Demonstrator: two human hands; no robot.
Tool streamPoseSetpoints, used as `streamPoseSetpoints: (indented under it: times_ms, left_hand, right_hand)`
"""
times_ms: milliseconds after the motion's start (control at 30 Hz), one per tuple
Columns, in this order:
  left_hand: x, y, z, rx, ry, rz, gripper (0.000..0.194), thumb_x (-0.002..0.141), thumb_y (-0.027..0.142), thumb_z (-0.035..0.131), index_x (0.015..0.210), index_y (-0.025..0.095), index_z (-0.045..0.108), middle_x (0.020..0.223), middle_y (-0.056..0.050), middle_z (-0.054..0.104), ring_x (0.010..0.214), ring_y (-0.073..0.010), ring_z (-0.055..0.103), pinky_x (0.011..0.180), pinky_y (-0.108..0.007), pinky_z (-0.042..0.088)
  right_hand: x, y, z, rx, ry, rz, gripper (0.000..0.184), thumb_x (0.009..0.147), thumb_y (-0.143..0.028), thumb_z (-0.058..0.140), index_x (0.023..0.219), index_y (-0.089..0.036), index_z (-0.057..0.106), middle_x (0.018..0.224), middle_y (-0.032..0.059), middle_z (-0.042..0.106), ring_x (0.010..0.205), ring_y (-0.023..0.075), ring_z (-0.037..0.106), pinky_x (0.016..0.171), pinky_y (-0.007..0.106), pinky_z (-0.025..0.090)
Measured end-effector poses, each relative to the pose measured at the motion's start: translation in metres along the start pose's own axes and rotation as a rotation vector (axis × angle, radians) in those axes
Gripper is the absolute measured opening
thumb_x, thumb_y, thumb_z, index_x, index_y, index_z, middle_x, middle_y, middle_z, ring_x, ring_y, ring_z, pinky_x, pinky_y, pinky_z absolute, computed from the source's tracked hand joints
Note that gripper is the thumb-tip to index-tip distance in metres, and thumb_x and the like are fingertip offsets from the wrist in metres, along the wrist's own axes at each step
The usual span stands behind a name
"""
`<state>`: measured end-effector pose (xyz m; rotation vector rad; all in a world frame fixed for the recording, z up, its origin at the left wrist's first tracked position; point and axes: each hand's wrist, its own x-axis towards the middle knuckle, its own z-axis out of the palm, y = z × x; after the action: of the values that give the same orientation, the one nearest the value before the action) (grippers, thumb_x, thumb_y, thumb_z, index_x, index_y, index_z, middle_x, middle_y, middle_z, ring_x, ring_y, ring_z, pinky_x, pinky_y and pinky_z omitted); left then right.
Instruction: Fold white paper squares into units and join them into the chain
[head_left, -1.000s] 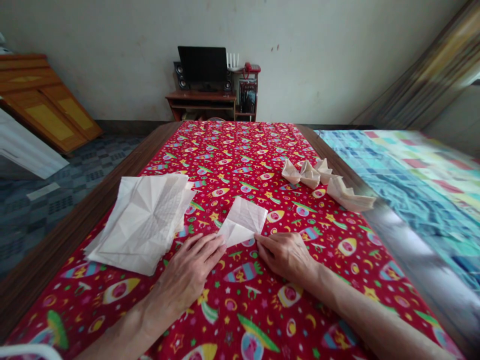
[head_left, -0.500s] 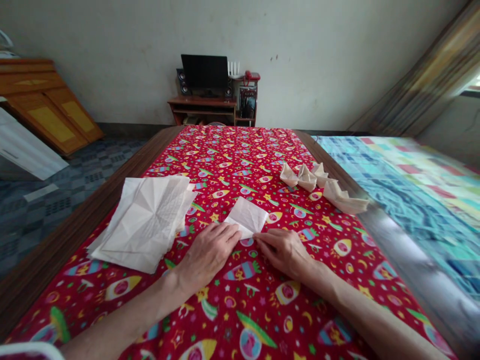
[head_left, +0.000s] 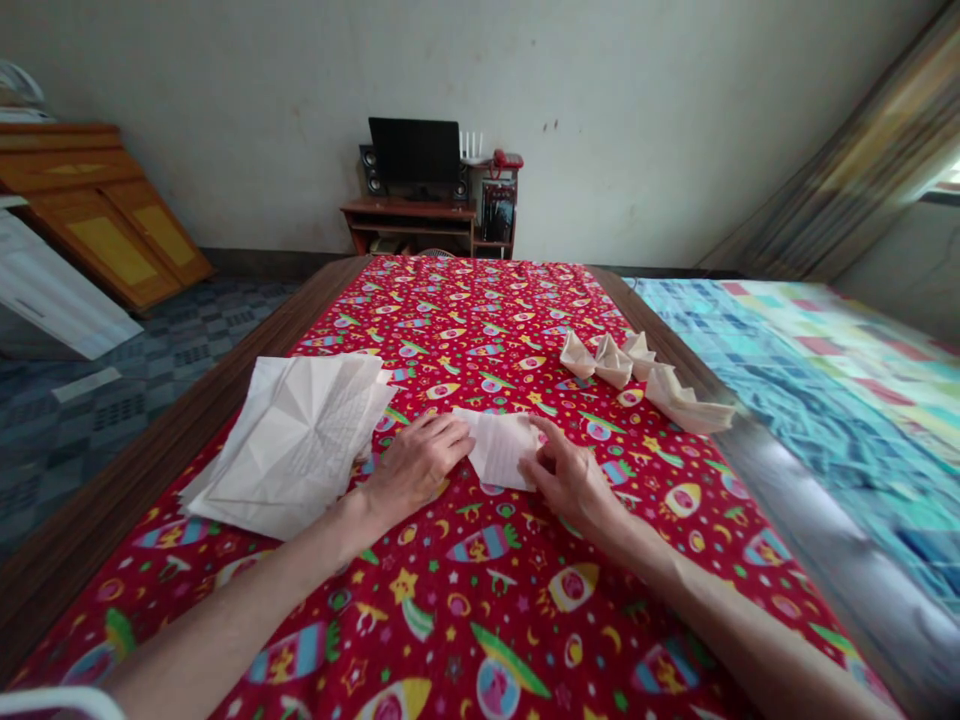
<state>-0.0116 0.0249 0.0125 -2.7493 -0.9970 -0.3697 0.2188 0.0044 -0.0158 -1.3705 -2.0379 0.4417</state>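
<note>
A small folded sheet of paper (head_left: 501, 452), whitish with faint lines, lies on the red patterned cloth in front of me. My left hand (head_left: 426, 452) is closed at its left edge, fingertips on the paper. At the opposite edge, my right hand (head_left: 568, 472) pinches the sheet, with the index finger near the upper corner and the thumb lower down. Left of my left hand rests a stack of creased papers (head_left: 300, 440). Several folded paper boats (head_left: 686, 400) sit farther off to the right, apart from both hands.
The red cloth (head_left: 480, 330) covers a dark wooden table (head_left: 270, 330). A bed (head_left: 810, 400) adjoins on the right. Beyond the far end stand a desk (head_left: 409, 208) with a monitor (head_left: 415, 158) and a red telephone (head_left: 508, 160). A wooden cabinet (head_left: 105, 220) is at left.
The paper has turned from a diamond-like position to one with its edges facing my hands. My right hand has risen to its right edge; my left hand shifted slightly left and away from me.
</note>
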Motion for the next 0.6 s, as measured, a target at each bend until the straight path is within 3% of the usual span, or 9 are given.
streamPoseSetpoints:
  times_ms: [133,200,300,367,433,500,600]
  left_hand:
    - [0.006,-0.001,0.009,-0.095,0.009,-0.007,0.023,0.091,0.012,0.046,0.105,0.017,0.063,0.109,-0.006,0.063,0.106,-0.0201,0.053,0.092,-0.036,0.045]
    - [0.002,0.003,0.013,-0.156,0.040,-0.001,0.027,0.090,0.009,0.044,0.108,0.016,0.062,0.110,-0.005,0.064,0.105,-0.0186,0.055,0.094,-0.035,0.046]
    - [-0.009,0.010,0.017,-0.219,0.072,0.018,0.032,0.087,0.005,0.042,0.111,0.015,0.061,0.114,-0.006,0.064,0.108,-0.0190,0.056,0.097,-0.037,0.046]
    - [-0.017,0.014,0.017,-0.228,0.075,0.027,0.037,0.085,0.003,0.042,0.115,0.014,0.060,0.119,-0.007,0.063,0.113,-0.0203,0.054,0.099,-0.038,0.045]
    - [-0.023,0.017,0.016,-0.223,0.073,0.020,0.042,0.083,0.001,0.042,0.119,0.012,0.058,0.124,-0.009,0.061,0.117,-0.0210,0.053,0.102,-0.039,0.043]
    - [-0.027,0.019,0.016,-0.223,0.061,0.002,0.046,0.081,0.000,0.040,0.123,0.011,0.056,0.128,-0.009,0.059,0.121,-0.0207,0.051,0.104,-0.038,0.042]
    - [-0.029,0.021,0.016,-0.228,0.045,-0.015,0.052,0.079,-0.002,0.037,0.126,0.010,0.054,0.132,-0.009,0.056,0.125,-0.0196,0.048,0.106,-0.037,0.041]
  right_hand:
    - [-0.023,-0.008,-0.002,0.068,0.039,0.047,0.072,0.085,-0.019,0.048,0.148,-0.013,0.014,0.058,-0.0068,0.059,0.047,0.0110,0.052,0.047,0.020,0.038]
    - [-0.029,-0.011,-0.010,-0.004,0.075,0.037,0.072,0.087,-0.020,0.046,0.149,-0.013,0.010,0.060,-0.0058,0.060,0.047,0.0113,0.053,0.047,0.021,0.040]
    - [-0.029,-0.015,-0.026,-0.227,0.135,-0.162,0.055,0.090,-0.020,0.044,0.144,-0.016,0.030,0.076,0.0023,0.065,0.061,0.0138,0.059,0.055,0.025,0.047]
    - [-0.027,-0.017,-0.032,-0.353,0.059,-0.388,0.042,0.089,-0.019,0.046,0.131,-0.019,0.048,0.099,0.0102,0.065,0.085,0.0193,0.062,0.068,0.031,0.051]
    - [-0.024,-0.016,-0.033,-0.425,-0.052,-0.557,0.034,0.088,-0.020,0.050,0.122,-0.018,0.055,0.124,0.0148,0.057,0.112,0.0263,0.053,0.086,0.042,0.049]
    - [-0.021,-0.013,-0.029,-0.445,-0.117,-0.617,0.031,0.088,-0.022,0.052,0.119,-0.017,0.056,0.133,0.0158,0.051,0.124,0.0284,0.045,0.098,0.050,0.041]
    - [-0.017,-0.004,-0.022,-0.419,-0.133,-0.617,0.026,0.091,-0.018,0.048,0.115,-0.017,0.058,0.125,0.0124,0.060,0.118,0.0232,0.051,0.103,0.048,0.036]
